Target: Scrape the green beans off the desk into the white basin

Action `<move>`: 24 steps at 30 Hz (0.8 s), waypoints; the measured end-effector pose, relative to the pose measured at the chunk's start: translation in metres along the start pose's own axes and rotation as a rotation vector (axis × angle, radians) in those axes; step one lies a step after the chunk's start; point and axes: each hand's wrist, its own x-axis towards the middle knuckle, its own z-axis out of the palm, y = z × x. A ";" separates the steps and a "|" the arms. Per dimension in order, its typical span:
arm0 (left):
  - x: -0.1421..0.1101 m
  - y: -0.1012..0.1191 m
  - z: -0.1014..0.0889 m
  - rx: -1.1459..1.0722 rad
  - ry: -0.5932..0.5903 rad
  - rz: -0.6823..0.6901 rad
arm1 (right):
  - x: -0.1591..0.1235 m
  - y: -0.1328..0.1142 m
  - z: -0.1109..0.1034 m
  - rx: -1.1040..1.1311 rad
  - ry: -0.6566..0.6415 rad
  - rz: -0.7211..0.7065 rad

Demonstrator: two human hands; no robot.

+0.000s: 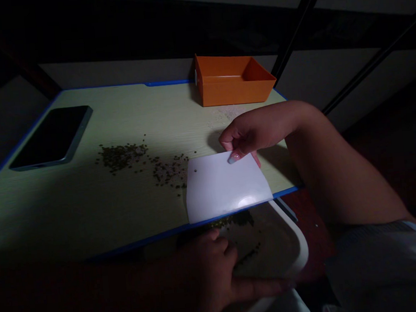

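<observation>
White card is what our right hand has hold of, pinched at its far edge between thumb and fingertips, with the fingers pointing left. The sheet lies flat on a pale wood-grain desk, its long axis running left to right at a slight tilt and its near edge along the blue edging, with one dark grain on its surface. Below that edge, in shadow, our left hand curls near a white-rimmed tub holding more grains; whether it grips anything we cannot tell. Just left of the card, dark green seeds scatter across the laminate in a loose trail. Farther left lies a black smartphone — smooth, round-cornered — and at the far edge stands an open orange box, angular, with a sloped partition.
</observation>
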 end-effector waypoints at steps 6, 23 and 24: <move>0.000 0.001 0.000 -0.011 0.002 0.007 | 0.001 0.000 -0.002 -0.011 0.001 0.020; 0.013 0.009 0.023 0.019 -0.086 -0.265 | 0.004 0.009 -0.013 0.095 0.499 -0.260; 0.016 0.010 0.028 -0.009 -0.104 -0.316 | 0.006 0.009 -0.012 0.115 0.531 -0.272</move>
